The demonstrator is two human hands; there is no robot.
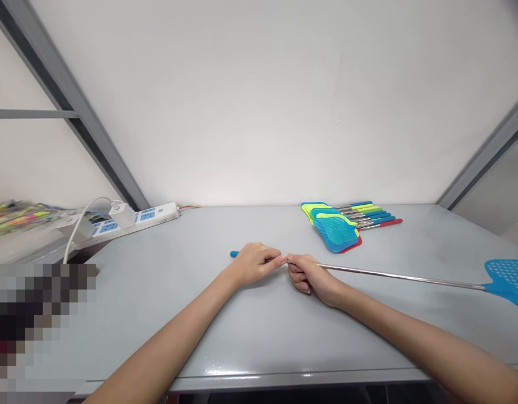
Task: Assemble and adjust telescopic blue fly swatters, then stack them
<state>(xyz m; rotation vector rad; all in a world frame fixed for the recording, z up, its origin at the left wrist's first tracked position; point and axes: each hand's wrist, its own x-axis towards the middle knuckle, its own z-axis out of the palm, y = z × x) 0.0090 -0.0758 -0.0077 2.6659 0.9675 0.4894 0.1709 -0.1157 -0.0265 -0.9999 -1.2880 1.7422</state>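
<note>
A blue telescopic fly swatter (402, 276) lies across both hands, its metal rod drawn out long. Its perforated blue head reaches the right edge of the view, and the blue handle tip shows at the left. My left hand (257, 264) is closed over the handle, which is mostly hidden under the fingers. Right beside it, my right hand (311, 276) grips the metal rod, fingers curled and thumb close to the left thumb. Behind the hands lies a pile of fly swatters (337, 231) with blue, yellow-green and red parts, their rods short.
A white power strip (157, 215) with plugs and a white cable lies at the back left of the grey table (191, 331). Colourful items (27, 219) lie on another surface at the far left. A white wall (259, 112) and grey frame posts stand behind.
</note>
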